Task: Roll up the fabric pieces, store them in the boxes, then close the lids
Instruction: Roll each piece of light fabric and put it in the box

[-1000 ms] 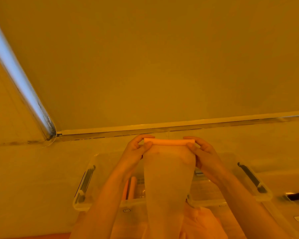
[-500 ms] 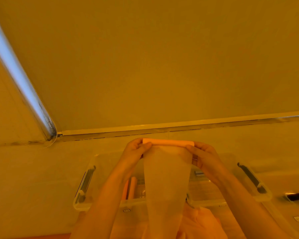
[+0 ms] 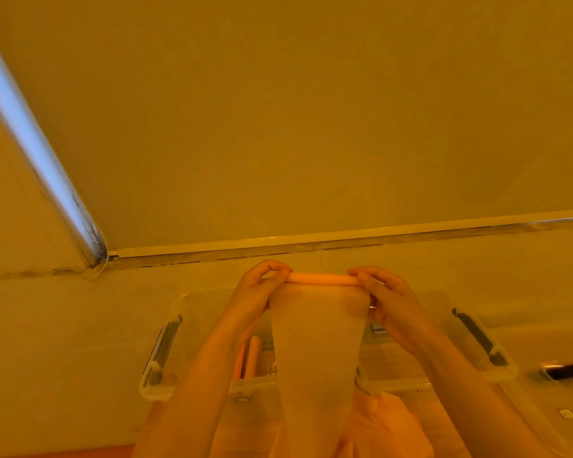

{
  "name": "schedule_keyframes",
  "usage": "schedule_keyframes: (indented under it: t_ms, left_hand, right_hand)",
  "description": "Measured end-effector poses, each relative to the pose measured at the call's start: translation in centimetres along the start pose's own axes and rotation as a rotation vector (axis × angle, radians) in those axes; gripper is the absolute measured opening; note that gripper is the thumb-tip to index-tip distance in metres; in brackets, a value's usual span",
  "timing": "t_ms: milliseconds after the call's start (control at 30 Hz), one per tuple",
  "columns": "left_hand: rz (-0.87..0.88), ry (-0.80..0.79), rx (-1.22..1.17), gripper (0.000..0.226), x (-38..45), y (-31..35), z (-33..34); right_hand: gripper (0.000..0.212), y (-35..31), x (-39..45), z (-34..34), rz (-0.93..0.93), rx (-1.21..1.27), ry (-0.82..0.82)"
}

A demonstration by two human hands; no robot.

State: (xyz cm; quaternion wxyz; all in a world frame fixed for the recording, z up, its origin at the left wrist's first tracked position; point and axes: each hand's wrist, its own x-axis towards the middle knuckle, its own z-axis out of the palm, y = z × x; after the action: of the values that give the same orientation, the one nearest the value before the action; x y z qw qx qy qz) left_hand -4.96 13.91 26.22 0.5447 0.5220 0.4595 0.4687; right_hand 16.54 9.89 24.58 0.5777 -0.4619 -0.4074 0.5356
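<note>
I hold a pale fabric strip (image 3: 316,342) up in the air above the boxes. Its top edge is wound into a thin roll (image 3: 321,280). My left hand (image 3: 262,285) pinches the roll's left end, and my right hand (image 3: 382,294) pinches the right end. The rest of the strip hangs down toward me. Below my hands stand two clear plastic boxes, the left box (image 3: 179,312) and the right box (image 3: 444,302), both without lids on. Two rolled fabric pieces (image 3: 250,358) lie in the left box. A heap of loose fabric (image 3: 387,424) lies in front of the boxes.
Dark latch handles sit on the outer ends of the boxes, the left handle (image 3: 164,345) and the right handle (image 3: 480,337). A clear lid (image 3: 543,401) lies at the right with a dark object (image 3: 566,371) near it. A wall with a rail (image 3: 311,246) runs behind.
My fingers have turned the roll a little further, so it looks rounder and thicker. Both hands sit slightly lower and closer to the roll's ends. The boxes have not moved.
</note>
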Motion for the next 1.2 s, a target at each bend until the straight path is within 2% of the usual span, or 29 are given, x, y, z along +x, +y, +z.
schedule_keyframes:
  t_ms: [200,333,533,633,767,933,1067,1200]
  left_hand:
    - [-0.023,-0.012,0.074,0.017,0.2,-0.8,-0.2]
    - [-0.002,-0.041,0.109,0.012,0.2,-0.9,-0.3]
    - [-0.006,-0.102,-0.017,0.017,0.1,-0.6,-0.1]
    - [0.007,-0.094,-0.031,0.019,0.2,-0.5,-0.1]
    - [0.029,-0.055,-0.003,0.019,0.3,-0.7,0.0]
    - [0.000,-0.058,0.049,0.018,0.7,-1.1,-0.3]
    - [0.004,-0.064,0.089,0.013,0.9,-1.2,-0.4]
    - [-0.011,-0.098,0.011,0.016,1.2,-1.2,-0.5]
  right_hand:
    - [0.032,0.3,0.0,-0.5,0.030,-0.045,0.015]
    - [0.026,0.3,-0.1,-0.9,0.030,-0.047,-0.033]
    - [0.022,0.4,0.0,-0.9,0.026,0.038,-0.066]
    - [0.021,0.3,0.1,-1.0,0.038,0.128,-0.062]
    - [0.016,0.3,0.2,-1.0,-0.005,0.075,-0.023]
    - [0.028,0.7,0.7,-1.4,0.024,0.060,-0.026]
    - [0.026,0.9,0.9,-1.7,0.054,0.047,-0.061]
    - [0.026,1.1,1.3,-1.4,0.052,0.060,-0.075]
